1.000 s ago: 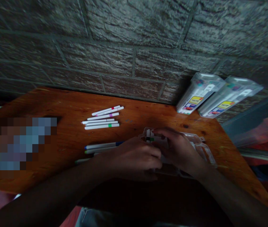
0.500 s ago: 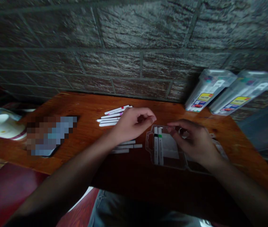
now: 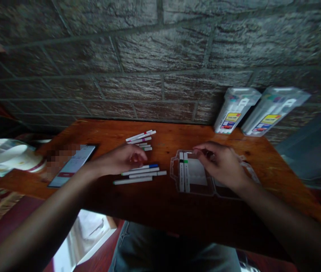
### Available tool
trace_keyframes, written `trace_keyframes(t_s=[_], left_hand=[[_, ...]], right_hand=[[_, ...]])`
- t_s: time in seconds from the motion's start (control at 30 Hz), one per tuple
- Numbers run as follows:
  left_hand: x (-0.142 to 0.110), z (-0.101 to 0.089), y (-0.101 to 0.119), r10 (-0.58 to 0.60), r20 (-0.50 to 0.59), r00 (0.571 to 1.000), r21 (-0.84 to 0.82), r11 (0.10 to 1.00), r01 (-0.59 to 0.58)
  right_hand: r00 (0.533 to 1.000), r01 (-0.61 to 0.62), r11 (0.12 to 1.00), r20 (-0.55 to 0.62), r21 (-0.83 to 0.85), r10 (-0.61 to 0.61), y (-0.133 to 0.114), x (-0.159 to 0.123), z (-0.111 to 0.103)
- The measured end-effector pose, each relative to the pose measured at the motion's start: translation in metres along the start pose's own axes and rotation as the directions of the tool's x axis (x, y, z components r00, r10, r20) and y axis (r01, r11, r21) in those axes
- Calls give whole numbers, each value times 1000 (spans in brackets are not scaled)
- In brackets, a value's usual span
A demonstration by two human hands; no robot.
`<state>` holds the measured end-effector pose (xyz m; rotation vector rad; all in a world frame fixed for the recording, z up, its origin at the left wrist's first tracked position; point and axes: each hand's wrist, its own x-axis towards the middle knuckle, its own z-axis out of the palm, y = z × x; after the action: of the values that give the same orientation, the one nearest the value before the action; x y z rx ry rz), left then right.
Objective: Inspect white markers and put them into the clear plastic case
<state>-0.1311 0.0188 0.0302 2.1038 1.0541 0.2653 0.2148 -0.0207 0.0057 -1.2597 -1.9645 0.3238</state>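
Observation:
My left hand is over the left part of the table, its fingers curled down between two groups of white markers. Beyond it lie a red-banded marker and several others. On the near side are a blue-capped marker and several more white ones. What the curled fingertips hold, if anything, is hidden. My right hand hovers over the open clear plastic case, thumb and forefinger brought together by its far edge. A black-banded marker and a green-banded marker lie side by side in the case.
Two clear marker boxes stand upright against the stone-block wall. A phone lies at the left of the wooden table. A white cup is at the left edge. Below sits an open white box.
My left hand has moved left, from near the case to the loose markers. My right hand stays over the case, its fingers closer to the far edge. The view has shifted.

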Motion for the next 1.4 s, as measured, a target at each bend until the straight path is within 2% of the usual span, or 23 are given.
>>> trace_keyframes(t_s=[0.1,0.23,0.3,0.37,0.47,0.6,0.73,0.87,1.1,1.27,1.4], left_hand=[[-9,1,-5,-7,-4,1000,54,998,8],[-12,2,1,19,-35,999,187,982,-13],[-16,4,7,55,-116,992,298,954,-19],[-24,10,14,105,-243,964,383,924,-4],[-43,28,21,118,-367,923,342,940,15],[-64,55,12,176,-341,924,398,917,-28],[-71,66,-8,185,-344,920,452,892,-10],[-71,68,-18,237,-332,913,521,853,-32],[-67,74,-17,242,-298,924,576,817,-28],[-63,69,-5,249,-284,926,500,862,-78],[-55,56,7,233,-339,911,440,896,-65]], right_hand=[[1000,9,1000,11,2,-9,0,0,0],[1000,27,1000,15,-8,-27,0,0,1],[999,35,999,13,-6,-34,0,1,2],[1000,29,1000,2,1,-29,0,1,2],[999,35,999,-11,13,-35,3,1,4],[996,83,996,-22,33,-82,9,1,7],[995,99,994,-32,47,-97,10,1,8],[995,101,993,-24,59,-100,10,1,8],[994,112,992,-1,60,-112,12,1,10],[995,96,994,19,52,-97,11,0,10],[996,81,995,40,50,-83,11,-1,10]])
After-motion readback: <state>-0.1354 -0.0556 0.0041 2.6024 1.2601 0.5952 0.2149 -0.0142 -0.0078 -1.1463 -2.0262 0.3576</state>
